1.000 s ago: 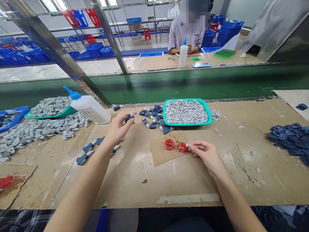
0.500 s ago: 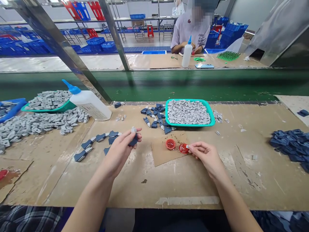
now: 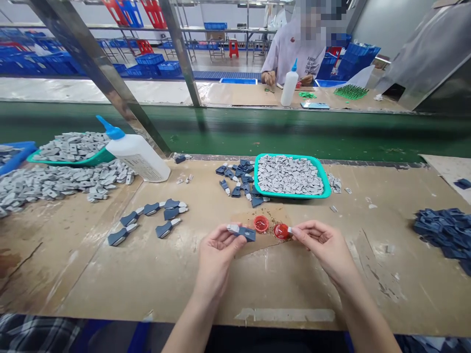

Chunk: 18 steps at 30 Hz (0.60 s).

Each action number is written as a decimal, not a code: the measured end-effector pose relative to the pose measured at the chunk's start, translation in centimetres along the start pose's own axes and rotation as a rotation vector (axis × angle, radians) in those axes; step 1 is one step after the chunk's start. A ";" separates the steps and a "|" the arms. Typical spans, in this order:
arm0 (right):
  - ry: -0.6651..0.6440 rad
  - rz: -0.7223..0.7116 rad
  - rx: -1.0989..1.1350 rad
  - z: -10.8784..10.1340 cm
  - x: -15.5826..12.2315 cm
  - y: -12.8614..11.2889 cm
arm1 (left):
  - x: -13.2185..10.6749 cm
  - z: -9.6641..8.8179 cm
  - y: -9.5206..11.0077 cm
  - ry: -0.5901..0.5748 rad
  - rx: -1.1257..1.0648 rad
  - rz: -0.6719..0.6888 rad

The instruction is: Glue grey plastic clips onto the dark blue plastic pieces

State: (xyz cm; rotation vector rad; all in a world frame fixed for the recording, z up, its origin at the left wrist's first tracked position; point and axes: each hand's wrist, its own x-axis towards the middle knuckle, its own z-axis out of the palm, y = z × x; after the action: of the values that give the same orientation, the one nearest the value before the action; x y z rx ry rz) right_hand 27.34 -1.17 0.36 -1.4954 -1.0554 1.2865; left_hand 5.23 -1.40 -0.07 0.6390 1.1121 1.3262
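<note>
Pinched in my left hand (image 3: 217,250) is a dark blue plastic piece (image 3: 246,233) with a light grey tip, held in front of the red caps. My right hand (image 3: 322,242) pinches a small light grey piece (image 3: 290,230) at the edge of the right red cap (image 3: 281,231), which holds clear liquid. Left of it sits another red cap (image 3: 261,224), also wet inside. Both caps rest on a stained cardboard scrap (image 3: 253,249). Several blue-and-grey pieces (image 3: 150,209) lie spaced out on the table to the left.
Behind the caps stands a teal tray (image 3: 328,189) full of small grey parts, beside a cluster of blue pieces (image 3: 245,169). A white bottle (image 3: 138,157) leans at the left near heaped grey parts (image 3: 66,184). Dark blue parts (image 3: 443,235) pile up at the right. Across a green belt (image 3: 228,130) sits a person (image 3: 290,54).
My left hand has moved right with the blue piece, from beside the spaced-out pieces to near the red caps. My right hand stays at the right cap. The view has shifted slightly.
</note>
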 end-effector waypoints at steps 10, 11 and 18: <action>-0.171 -0.105 0.113 2.8 -2.0 -3.5 | -1.1 2.1 0.2 -0.102 0.049 0.107; -0.190 -0.099 0.126 3.1 -2.0 -3.6 | -1.1 2.2 0.2 -0.107 0.051 0.112; -0.232 -0.037 0.076 3.6 -1.6 -3.0 | -1.9 2.8 0.1 -0.098 0.081 0.162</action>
State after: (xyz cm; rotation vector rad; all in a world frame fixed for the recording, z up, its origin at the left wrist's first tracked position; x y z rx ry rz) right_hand 23.42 -1.62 3.32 -1.2867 -1.1629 1.4829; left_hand 7.91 -2.56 1.59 0.8598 1.0554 1.3769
